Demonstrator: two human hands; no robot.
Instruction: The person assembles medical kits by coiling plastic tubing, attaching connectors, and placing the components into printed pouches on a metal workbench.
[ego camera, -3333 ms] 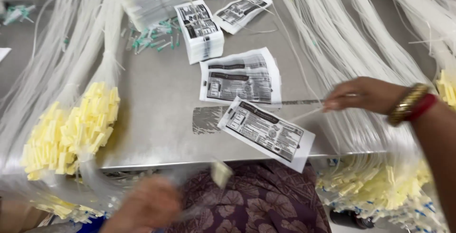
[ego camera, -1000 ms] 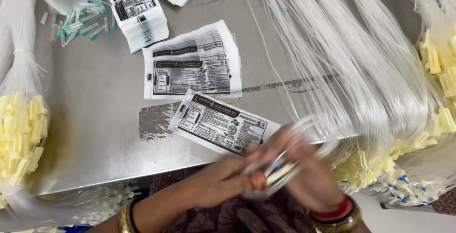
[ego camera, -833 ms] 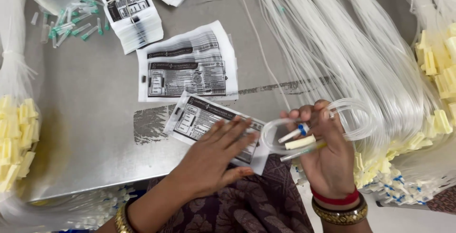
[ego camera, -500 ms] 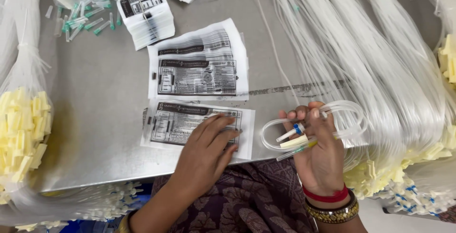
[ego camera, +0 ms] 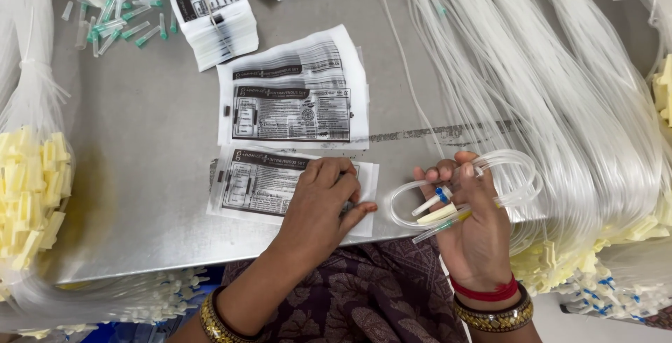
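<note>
grey metal table (ego camera: 140,175), even light

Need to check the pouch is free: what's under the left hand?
The left hand lies flat on a printed pouch at the metal table's near edge. The pouch's right half is covered by the hand, so its opening cannot be seen.

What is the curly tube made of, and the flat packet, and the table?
The coiled tube in the right hand looks like clear, soft plastic: see-through and bent in loops. The flat packet under the left hand seems glossy plastic film over printed paper. The table looks like dull, scuffed grey metal.
</note>
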